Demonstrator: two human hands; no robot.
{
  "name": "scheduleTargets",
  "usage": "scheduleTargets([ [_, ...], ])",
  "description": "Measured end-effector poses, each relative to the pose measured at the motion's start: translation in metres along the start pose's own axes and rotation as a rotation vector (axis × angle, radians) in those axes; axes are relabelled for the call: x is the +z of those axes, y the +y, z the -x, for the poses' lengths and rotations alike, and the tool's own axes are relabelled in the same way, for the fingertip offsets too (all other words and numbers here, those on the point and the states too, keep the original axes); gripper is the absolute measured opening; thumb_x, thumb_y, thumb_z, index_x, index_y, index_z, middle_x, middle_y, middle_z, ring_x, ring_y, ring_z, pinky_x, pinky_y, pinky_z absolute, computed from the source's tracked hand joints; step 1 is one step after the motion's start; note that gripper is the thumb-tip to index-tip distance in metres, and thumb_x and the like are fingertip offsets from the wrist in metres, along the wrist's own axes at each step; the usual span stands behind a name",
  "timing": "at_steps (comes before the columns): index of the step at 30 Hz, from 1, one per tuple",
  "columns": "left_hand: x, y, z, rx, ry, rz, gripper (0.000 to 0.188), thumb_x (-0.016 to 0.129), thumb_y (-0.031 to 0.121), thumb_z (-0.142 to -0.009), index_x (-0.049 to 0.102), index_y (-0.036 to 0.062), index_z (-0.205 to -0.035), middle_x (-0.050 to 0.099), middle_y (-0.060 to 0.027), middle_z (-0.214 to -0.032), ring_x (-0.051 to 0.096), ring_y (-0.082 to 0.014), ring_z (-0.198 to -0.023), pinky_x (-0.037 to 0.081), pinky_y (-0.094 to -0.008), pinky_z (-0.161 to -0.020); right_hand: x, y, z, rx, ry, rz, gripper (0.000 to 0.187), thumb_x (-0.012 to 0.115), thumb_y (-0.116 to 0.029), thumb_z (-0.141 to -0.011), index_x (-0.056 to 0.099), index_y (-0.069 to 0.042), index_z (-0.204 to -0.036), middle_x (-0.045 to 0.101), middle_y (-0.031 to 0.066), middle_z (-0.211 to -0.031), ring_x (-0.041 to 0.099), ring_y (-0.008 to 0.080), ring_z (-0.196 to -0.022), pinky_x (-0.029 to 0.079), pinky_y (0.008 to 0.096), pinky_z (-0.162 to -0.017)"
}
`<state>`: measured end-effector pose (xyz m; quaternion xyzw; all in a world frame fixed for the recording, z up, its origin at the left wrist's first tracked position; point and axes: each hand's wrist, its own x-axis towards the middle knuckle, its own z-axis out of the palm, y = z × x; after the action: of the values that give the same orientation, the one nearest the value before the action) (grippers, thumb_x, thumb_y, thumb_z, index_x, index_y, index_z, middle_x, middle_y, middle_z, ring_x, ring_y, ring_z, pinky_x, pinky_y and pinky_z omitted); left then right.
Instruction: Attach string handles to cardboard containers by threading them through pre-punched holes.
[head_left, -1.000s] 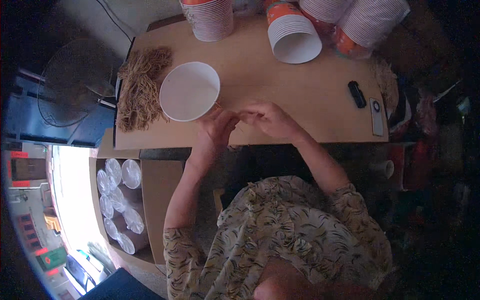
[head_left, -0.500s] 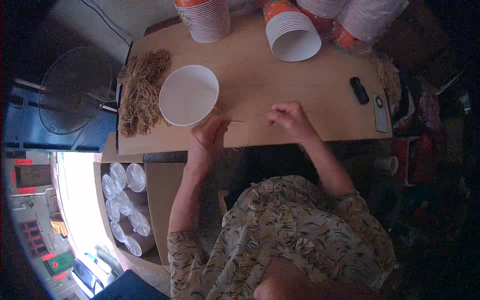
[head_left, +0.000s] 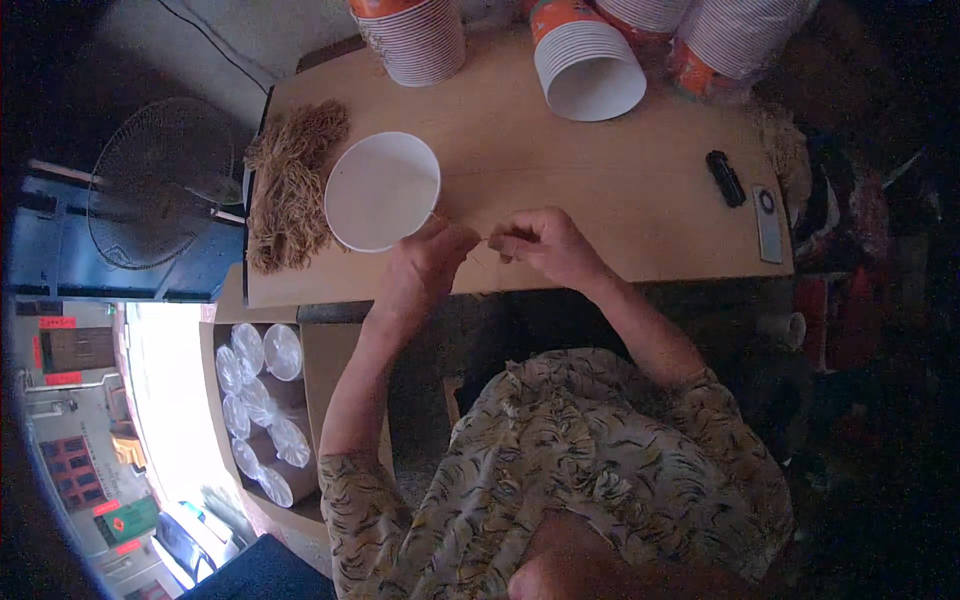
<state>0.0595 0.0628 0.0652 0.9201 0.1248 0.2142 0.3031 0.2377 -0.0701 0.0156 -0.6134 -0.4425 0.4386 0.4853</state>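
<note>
A round white paper bucket [head_left: 382,190] sits on the table with its open mouth facing me. Just below its rim, my left hand [head_left: 430,258] is closed in a pinch on a thin brown string [head_left: 484,240]. A bit of the string shows between my hands, and a short strand rises by the bucket's rim. My right hand [head_left: 545,245] is close beside the left, thumb and fingers pinched at the string's other side. A loose pile of brown strings [head_left: 295,190] lies left of the bucket.
Nested stacks of paper buckets [head_left: 425,45] stand along the table's [head_left: 600,190] far side; one stack [head_left: 595,85] lies tipped. A black object [head_left: 725,178] and a flat pale device [head_left: 767,225] lie at right. A cardboard box [head_left: 310,410] of bagged bundles stands below left, near a fan [head_left: 160,180].
My right hand has moved left, close to my left hand, and its fingers now meet at the string. The left hand stays beside the bucket. The view has shifted slightly.
</note>
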Motion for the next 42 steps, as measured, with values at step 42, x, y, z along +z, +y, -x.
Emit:
scheduleTargets([
  [42, -0.036, -0.027, -0.039, -0.421, -0.372, 0.808, 0.026, 0.058, 0.024, -0.1, 0.066, 0.0006, -0.096, 0.065, -0.0007, -0.077, 0.06, -0.0061, -0.068, 0.047, -0.0195, -0.061, -0.02, -0.072, -0.011, -0.121, 0.076, 0.079, 0.011, 0.059, -0.015, -0.098, 0.063, -0.004, -0.096, 0.059, -0.0047, -0.078, 0.052, 0.0018, -0.068, 0.042, 0.0193, -0.06],
])
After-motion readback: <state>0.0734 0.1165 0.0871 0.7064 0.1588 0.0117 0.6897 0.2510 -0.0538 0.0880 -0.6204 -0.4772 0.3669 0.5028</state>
